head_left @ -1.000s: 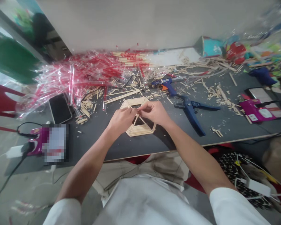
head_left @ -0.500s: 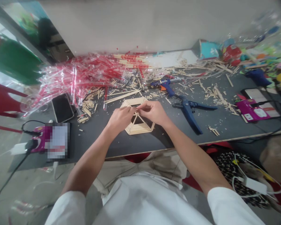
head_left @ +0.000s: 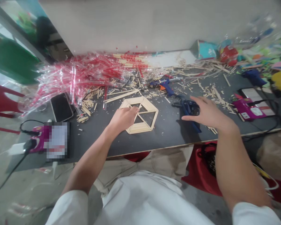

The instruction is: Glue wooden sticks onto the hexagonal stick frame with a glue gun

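Note:
A flat hexagonal frame of pale wooden sticks (head_left: 141, 128) lies on the dark table, with spokes meeting in its middle. My left hand (head_left: 124, 119) rests on the frame's left side, fingers curled and closed on it near the centre; the fingertips are partly hidden. Off to the right, my right hand (head_left: 210, 114) is over the blue-handled cutter (head_left: 188, 107), thumb and fingers spread wide around it without visibly gripping. The hand covers part of the cutter. A blue glue gun (head_left: 167, 87) lies just behind, toward the wall.
Red-and-clear plastic wrappers (head_left: 84, 73) are heaped at the back left. Cut stick pieces (head_left: 215, 95) litter the table. A black phone (head_left: 61, 107) lies at left, and purple power units (head_left: 38, 137) with cables sit toward both ends. Mixed craft scraps (head_left: 259, 59) fill the back right.
My right hand has left the frame's centre and moved right to the cutter, its fingers opening from a pinch. My left hand remains on the frame.

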Demonstrator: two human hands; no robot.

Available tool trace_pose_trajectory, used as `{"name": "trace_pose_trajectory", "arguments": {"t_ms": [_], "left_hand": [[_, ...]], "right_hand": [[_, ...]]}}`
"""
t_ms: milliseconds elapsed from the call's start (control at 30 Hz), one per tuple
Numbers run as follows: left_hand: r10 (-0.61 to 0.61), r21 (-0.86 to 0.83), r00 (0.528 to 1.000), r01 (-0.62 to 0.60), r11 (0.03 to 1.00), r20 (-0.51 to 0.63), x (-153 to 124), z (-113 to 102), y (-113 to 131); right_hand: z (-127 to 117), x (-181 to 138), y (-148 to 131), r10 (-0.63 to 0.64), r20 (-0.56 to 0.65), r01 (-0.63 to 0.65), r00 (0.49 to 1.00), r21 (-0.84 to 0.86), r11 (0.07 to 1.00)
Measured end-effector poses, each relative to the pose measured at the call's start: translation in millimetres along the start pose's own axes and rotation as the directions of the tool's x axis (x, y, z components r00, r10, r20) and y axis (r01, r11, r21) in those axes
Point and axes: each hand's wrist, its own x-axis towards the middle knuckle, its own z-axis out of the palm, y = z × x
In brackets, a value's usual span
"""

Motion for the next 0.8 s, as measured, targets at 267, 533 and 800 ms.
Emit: {"name": "trace_pose_trajectory", "arguments": {"t_ms": [267,533,800], "left_hand": [[0.006,0.021,0.996,-0.005,1.0,-0.084,0,7,-3],[0.018,-0.067,0.983,-0.031,0.997,-0.185,-2,6,1],[0.015,-0.124,0.974,-0.044,0.991,-0.227,-3,10,6]], "right_hand": [[26,-8,4,0.033,0.002,-0.032,0.999,-0.224,0.974],[21,-15,24,-0.048,0.037,0.056,0.998,-0.281,0.958],[6,-46,-19,-0.09,-0.005,0.084,0.996,-0.316,0.945]]}}
